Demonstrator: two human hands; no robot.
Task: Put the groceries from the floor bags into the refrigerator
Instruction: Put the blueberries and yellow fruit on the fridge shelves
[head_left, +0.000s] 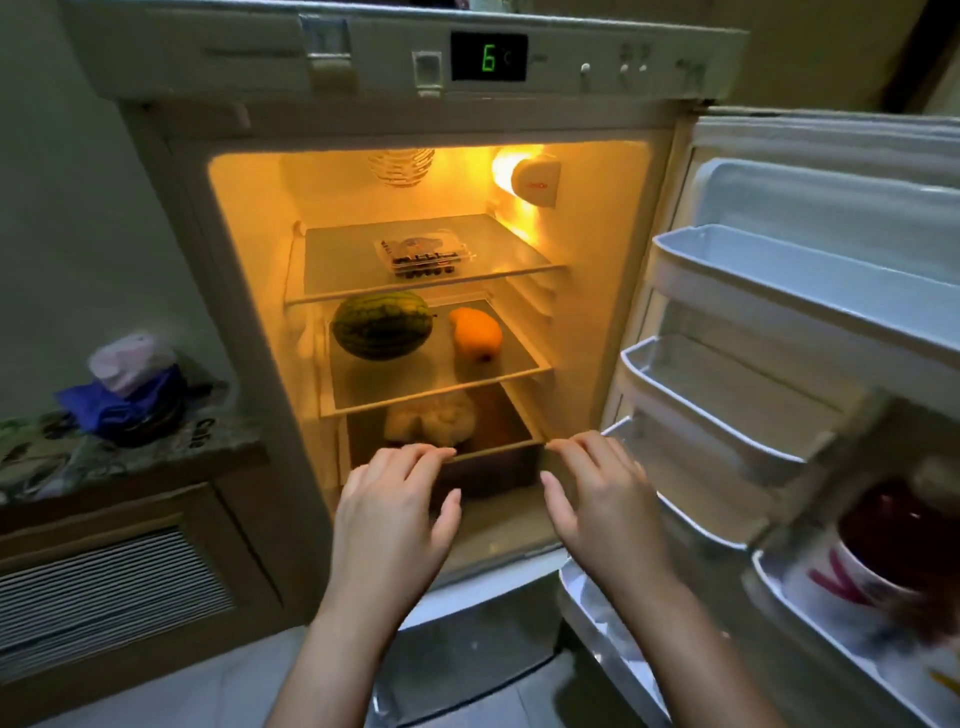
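The refrigerator (171, 218) stands open and lit. A clear box of dark berries (423, 254) lies on the top shelf. A striped watermelon (382, 325) and a yellow mango (477, 332) rest on the middle shelf. Below, a dark crisper drawer (493, 467) holds a pale cauliflower (431, 418). My left hand (397, 499) rests its fingertips on the drawer's front rim, left of centre. My right hand (597, 488) touches the rim at its right corner. Both hands have fingers spread and hold nothing. No floor bags are in view.
The fridge door (810, 291) hangs open to the right with white door racks (691, 384); the lowest rack holds a red-lidded tub (878, 551). A counter (135, 457) on the left carries a pile of cloth and bags (130, 384). A vented cabinet (104, 587) sits below it.
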